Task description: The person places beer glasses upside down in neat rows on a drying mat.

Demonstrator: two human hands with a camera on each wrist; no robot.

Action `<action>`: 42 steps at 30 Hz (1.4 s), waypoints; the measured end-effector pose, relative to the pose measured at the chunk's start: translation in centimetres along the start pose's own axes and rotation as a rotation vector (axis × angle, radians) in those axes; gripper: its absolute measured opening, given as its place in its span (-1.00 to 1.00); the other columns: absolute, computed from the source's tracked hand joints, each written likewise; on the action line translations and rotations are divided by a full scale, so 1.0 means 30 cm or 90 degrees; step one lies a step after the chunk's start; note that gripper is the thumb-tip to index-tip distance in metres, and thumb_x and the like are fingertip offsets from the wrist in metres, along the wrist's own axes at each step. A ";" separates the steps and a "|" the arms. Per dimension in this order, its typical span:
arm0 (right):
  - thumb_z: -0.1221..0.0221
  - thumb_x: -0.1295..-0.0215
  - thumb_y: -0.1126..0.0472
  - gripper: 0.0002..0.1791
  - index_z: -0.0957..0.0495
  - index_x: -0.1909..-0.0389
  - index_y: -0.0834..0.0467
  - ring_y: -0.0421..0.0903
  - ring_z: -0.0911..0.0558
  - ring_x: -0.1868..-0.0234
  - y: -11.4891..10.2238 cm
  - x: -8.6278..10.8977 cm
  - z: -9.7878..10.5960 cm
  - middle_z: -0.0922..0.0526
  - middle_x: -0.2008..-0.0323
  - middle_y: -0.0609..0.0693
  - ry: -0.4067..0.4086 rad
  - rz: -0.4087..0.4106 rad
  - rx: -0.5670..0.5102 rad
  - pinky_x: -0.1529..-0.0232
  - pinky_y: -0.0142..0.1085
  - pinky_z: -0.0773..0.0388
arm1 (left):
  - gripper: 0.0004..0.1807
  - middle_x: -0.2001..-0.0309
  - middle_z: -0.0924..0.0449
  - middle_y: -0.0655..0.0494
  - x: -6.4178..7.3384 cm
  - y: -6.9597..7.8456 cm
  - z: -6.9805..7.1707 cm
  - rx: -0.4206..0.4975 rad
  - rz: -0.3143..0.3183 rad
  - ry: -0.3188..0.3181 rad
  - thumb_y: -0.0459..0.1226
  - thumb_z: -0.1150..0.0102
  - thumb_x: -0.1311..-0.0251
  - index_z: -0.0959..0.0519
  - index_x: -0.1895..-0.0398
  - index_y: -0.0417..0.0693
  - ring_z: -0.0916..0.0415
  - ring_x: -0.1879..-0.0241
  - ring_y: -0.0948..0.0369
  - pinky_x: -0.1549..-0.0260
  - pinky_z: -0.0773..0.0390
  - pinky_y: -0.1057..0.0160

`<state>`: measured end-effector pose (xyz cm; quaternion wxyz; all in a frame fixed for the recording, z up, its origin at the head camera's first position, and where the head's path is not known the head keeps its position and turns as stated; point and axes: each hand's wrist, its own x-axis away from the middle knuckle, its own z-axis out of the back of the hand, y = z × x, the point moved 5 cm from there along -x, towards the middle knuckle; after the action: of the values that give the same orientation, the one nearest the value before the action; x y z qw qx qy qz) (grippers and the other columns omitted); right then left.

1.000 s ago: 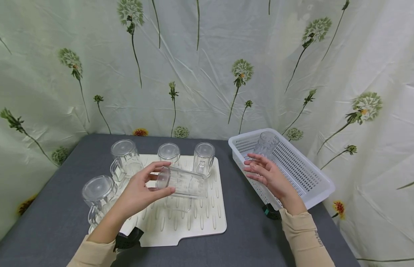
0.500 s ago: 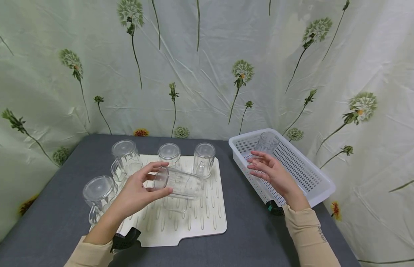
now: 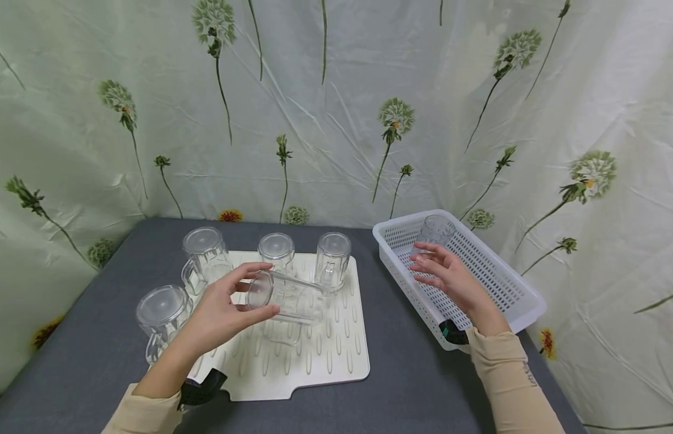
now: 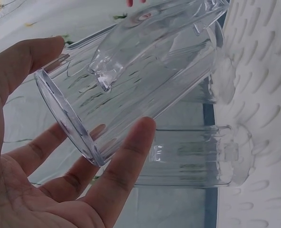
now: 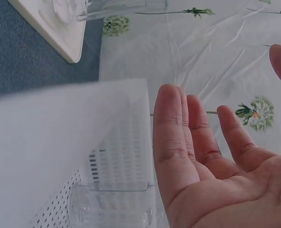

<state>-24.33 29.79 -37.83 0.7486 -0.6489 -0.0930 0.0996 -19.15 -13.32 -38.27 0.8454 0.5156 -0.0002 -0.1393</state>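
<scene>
My left hand [image 3: 219,313] holds a clear glass mug [image 3: 301,298] by its base end, thumb and fingers spread around it. The mug lies sideways in the air above a white ridged drying mat [image 3: 331,367]; its handle [image 4: 130,47] shows in the left wrist view. My right hand [image 3: 456,280] hovers over a white perforated basket [image 3: 532,304], fingers loosely extended, with nothing in it. Inside the basket's far end is another clear glass [image 3: 438,228], partly behind the right fingers.
Upside-down glass mugs stand along the mat: one mug [image 3: 277,247] and another mug [image 3: 333,259] at the back, a mug [image 3: 203,244] at back left and a mug [image 3: 161,307] at front left. A flowered curtain [image 3: 336,150] hangs behind the dark table [image 3: 412,386].
The left hand has shifted the held mug slightly left, its open end tilting a little. My right hand has drifted slightly right and up over the basket.
</scene>
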 end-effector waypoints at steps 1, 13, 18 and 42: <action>-0.05 -0.72 0.17 -0.55 -0.34 -0.49 0.16 -0.21 -0.72 -0.15 0.002 -0.001 0.006 -0.65 -0.16 -0.15 0.002 -0.002 0.004 -0.16 -0.37 -0.72 | -0.25 -0.31 -0.58 0.01 0.000 0.001 0.001 -0.006 0.001 0.001 -0.05 -0.65 -0.15 -0.53 -0.42 0.39 -0.62 -0.22 -0.08 0.05 -0.79 0.26; -0.06 -0.71 0.16 -0.46 -0.24 -0.55 0.25 -0.30 -0.71 -0.10 -0.017 -0.010 0.058 -0.63 -0.09 -0.28 0.018 -0.008 0.060 -0.14 -0.38 -0.71 | -0.23 -0.36 -0.58 -0.02 0.009 0.015 0.015 -0.038 -0.009 0.004 -0.03 -0.64 -0.17 -0.52 -0.46 0.28 -0.61 -0.24 -0.14 0.08 -0.77 0.19; -0.08 -0.70 0.13 -0.36 -0.14 -0.59 0.35 -0.30 -0.71 -0.09 -0.028 -0.016 0.072 -0.58 -0.13 -0.23 0.037 -0.024 0.084 -0.17 -0.34 -0.72 | -0.24 -0.33 -0.60 -0.02 0.012 0.016 0.023 -0.052 -0.013 0.013 -0.03 -0.65 -0.14 -0.55 -0.43 0.27 -0.62 -0.24 -0.17 0.09 -0.78 0.21; -0.11 -0.68 -0.03 -0.21 -0.07 -0.68 0.28 -0.21 -0.60 -0.20 -0.046 -0.069 0.161 -0.45 -0.36 0.15 0.096 -0.071 0.213 -0.23 -0.39 -0.65 | -0.21 -0.35 -0.62 -0.06 0.026 0.015 0.046 -0.124 -0.023 0.015 -0.01 -0.66 -0.12 -0.57 -0.44 0.17 -0.64 -0.21 -0.27 0.24 -0.75 0.33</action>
<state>-27.58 33.65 -35.79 0.8553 -0.5147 -0.0547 0.0234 -18.49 -14.53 -37.34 0.8888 0.4325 0.0326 -0.1479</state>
